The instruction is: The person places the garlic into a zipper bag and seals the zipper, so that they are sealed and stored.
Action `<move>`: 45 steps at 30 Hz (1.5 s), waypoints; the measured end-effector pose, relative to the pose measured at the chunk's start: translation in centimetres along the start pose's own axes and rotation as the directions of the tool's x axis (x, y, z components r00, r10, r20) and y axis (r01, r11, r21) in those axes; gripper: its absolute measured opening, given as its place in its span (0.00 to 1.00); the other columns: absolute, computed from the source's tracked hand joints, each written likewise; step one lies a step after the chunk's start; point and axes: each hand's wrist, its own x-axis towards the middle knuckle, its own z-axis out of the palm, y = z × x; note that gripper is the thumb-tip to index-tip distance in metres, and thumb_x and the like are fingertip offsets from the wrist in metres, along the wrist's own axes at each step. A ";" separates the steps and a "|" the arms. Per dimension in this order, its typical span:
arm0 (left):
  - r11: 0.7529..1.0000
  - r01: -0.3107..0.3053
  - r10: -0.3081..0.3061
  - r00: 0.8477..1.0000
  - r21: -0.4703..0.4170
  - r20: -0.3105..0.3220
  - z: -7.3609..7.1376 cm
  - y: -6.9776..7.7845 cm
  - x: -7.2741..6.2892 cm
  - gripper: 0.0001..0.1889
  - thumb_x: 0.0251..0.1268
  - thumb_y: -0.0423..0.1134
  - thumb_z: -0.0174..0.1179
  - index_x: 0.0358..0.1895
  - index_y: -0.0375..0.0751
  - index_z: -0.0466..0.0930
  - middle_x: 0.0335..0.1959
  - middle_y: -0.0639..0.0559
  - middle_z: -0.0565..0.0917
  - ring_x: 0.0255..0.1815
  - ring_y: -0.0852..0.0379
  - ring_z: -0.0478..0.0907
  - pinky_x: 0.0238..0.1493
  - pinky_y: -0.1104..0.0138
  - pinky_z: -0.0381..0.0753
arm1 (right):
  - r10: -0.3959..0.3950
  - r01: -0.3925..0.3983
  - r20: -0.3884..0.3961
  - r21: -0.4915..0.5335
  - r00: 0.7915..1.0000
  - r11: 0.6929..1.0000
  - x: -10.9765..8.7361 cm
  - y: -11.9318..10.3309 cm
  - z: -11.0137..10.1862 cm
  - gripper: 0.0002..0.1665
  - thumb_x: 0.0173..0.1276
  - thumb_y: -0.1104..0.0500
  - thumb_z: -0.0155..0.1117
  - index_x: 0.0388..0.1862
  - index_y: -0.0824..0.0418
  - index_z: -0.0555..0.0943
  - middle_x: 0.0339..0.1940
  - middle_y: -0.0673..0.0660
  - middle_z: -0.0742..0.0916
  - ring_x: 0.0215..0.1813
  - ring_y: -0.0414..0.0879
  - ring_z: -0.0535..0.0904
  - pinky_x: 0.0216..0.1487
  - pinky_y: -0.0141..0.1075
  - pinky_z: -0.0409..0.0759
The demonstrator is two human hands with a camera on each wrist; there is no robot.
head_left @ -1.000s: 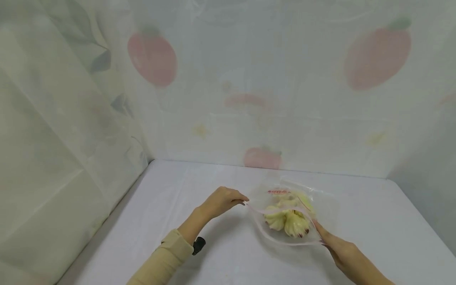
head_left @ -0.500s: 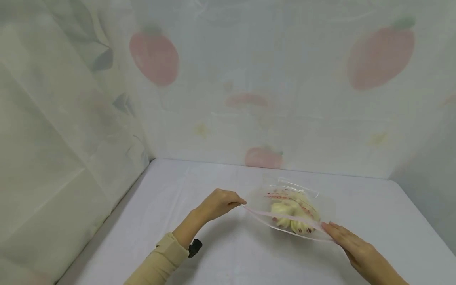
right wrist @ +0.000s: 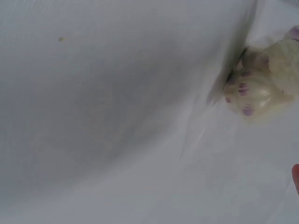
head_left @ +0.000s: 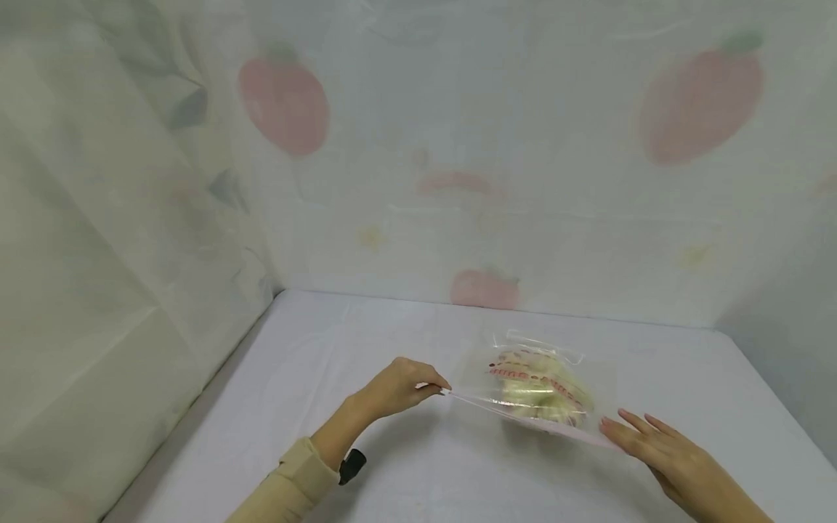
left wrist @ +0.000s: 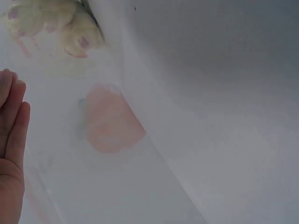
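Note:
A clear zip bag [head_left: 474,374] with red print and a pink seal strip stands at the right of the white table. Inside lie pale yellow, ribbed, bulb-like pieces [head_left: 539,396] resembling garlic, with purplish ends visible in the right wrist view on one bulb [right wrist: 252,93]. My left hand [head_left: 395,388] pinches the left end of the bag's mouth between thumb and fingertips. At the opposite end, my right hand [head_left: 676,457] holds the strip near the corner with its other fingers spread. The mouth's two edges lie together. In the left wrist view, my left fingers [left wrist: 14,126] are side by side.
A white table [head_left: 314,349] spreads under both hands. Behind it hangs a pale curtain [head_left: 549,160] printed with red fruit, and another sheet [head_left: 98,290] hangs at the left. A dark device [head_left: 353,466] sits under my left wrist.
The bag's mouth has gone from gaping to flat. My right hand has slid right along the strip and its fingers have spread. My left hand has dropped slightly, keeping its pinch.

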 end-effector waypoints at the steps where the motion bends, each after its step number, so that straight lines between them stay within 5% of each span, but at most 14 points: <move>1: 1.000 0.009 -0.009 1.000 -0.019 -0.009 0.2 0.1 -0.1 0.09 0.55 0.25 0.68 0.39 0.36 0.88 0.34 0.51 0.88 0.34 0.64 0.84 0.37 0.80 0.78 | -0.001 0.001 -0.004 0.007 1.000 1.000 -0.1 0.1 0.0 0.28 0.83 0.52 0.30 0.63 0.65 0.75 0.73 0.42 0.67 0.73 0.31 0.57 0.71 0.26 0.54; 6: 0.993 0.066 -0.071 0.996 -0.099 -0.052 0.8 1.1 0.0 0.08 0.55 0.24 0.67 0.39 0.35 0.88 0.34 0.50 0.88 0.33 0.65 0.84 0.34 0.77 0.80 | 0.055 -0.055 0.013 0.014 0.998 0.998 -0.8 -0.2 -0.1 0.29 0.82 0.49 0.33 0.67 0.61 0.73 0.73 0.37 0.65 0.71 0.26 0.57 0.70 0.21 0.52; 10: 0.983 0.130 -0.141 0.987 -0.131 -0.079 0.4 1.9 0.3 0.06 0.56 0.25 0.68 0.37 0.34 0.88 0.33 0.49 0.88 0.32 0.64 0.84 0.35 0.78 0.80 | 0.098 -0.100 0.024 0.065 0.995 0.993 0.5 -1.0 -0.3 0.31 0.79 0.42 0.40 0.66 0.61 0.75 0.72 0.39 0.67 0.70 0.26 0.60 0.72 0.25 0.50; 17: 0.974 0.142 -0.170 0.972 -0.178 -0.159 0.3 1.8 0.0 0.05 0.52 0.25 0.69 0.33 0.31 0.87 0.30 0.47 0.88 0.31 0.61 0.85 0.35 0.79 0.80 | 0.209 -0.179 -0.110 0.234 0.972 0.956 7.4 -4.6 0.8 0.32 0.75 0.41 0.50 0.61 0.65 0.78 0.65 0.51 0.79 0.69 0.34 0.67 0.71 0.29 0.57; 21: 0.958 0.161 -0.212 0.955 -0.238 -0.207 0.8 1.8 -0.1 0.05 0.51 0.24 0.70 0.32 0.31 0.87 0.29 0.46 0.88 0.31 0.59 0.86 0.35 0.77 0.81 | 0.201 -0.130 -0.182 0.339 0.963 0.932 11.7 -6.7 2.8 0.28 0.75 0.44 0.53 0.60 0.64 0.79 0.59 0.56 0.83 0.63 0.40 0.75 0.66 0.26 0.65; 26: 0.944 0.173 -0.246 0.937 -0.281 -0.249 1.7 2.2 0.3 0.05 0.51 0.24 0.69 0.33 0.30 0.87 0.29 0.45 0.88 0.32 0.59 0.86 0.37 0.76 0.82 | 0.180 -0.102 -0.202 0.346 0.963 0.933 15.1 -8.0 5.9 0.28 0.75 0.44 0.52 0.57 0.66 0.81 0.52 0.58 0.86 0.49 0.50 0.85 0.53 0.29 0.78; 30: 0.942 0.159 -0.238 0.937 -0.297 -0.254 2.2 2.8 0.9 0.04 0.53 0.25 0.69 0.33 0.29 0.87 0.30 0.45 0.88 0.32 0.59 0.86 0.37 0.76 0.81 | 0.229 -0.169 -0.173 0.304 0.958 0.938 15.8 -8.3 7.6 0.26 0.71 0.48 0.59 0.52 0.69 0.82 0.47 0.60 0.87 0.45 0.52 0.86 0.42 0.33 0.83; 34: 0.947 0.153 -0.229 0.938 -0.282 -0.260 2.3 3.3 1.1 0.03 0.53 0.23 0.68 0.32 0.29 0.87 0.29 0.43 0.88 0.32 0.57 0.86 0.37 0.77 0.81 | 0.281 -0.220 -0.179 0.301 0.943 0.928 16.1 -8.4 8.5 0.18 0.56 0.65 0.73 0.45 0.72 0.84 0.39 0.61 0.89 0.38 0.51 0.87 0.35 0.30 0.83; 39: 0.954 0.144 -0.215 0.940 -0.263 -0.264 2.1 3.8 1.2 0.04 0.52 0.23 0.69 0.32 0.28 0.86 0.29 0.43 0.87 0.32 0.55 0.86 0.36 0.78 0.80 | 0.321 -0.253 -0.206 0.300 0.924 0.920 16.3 -8.6 8.7 0.15 0.48 0.73 0.74 0.38 0.71 0.86 0.30 0.59 0.89 0.31 0.48 0.87 0.30 0.24 0.80; 45: 0.953 0.124 -0.195 0.950 -0.278 -0.244 2.0 4.0 1.0 0.03 0.52 0.24 0.69 0.31 0.29 0.86 0.29 0.44 0.87 0.32 0.58 0.86 0.35 0.78 0.80 | 0.303 -0.231 -0.222 0.298 0.927 0.926 15.8 -8.6 8.8 0.14 0.47 0.74 0.74 0.35 0.70 0.86 0.29 0.58 0.89 0.31 0.47 0.87 0.31 0.26 0.81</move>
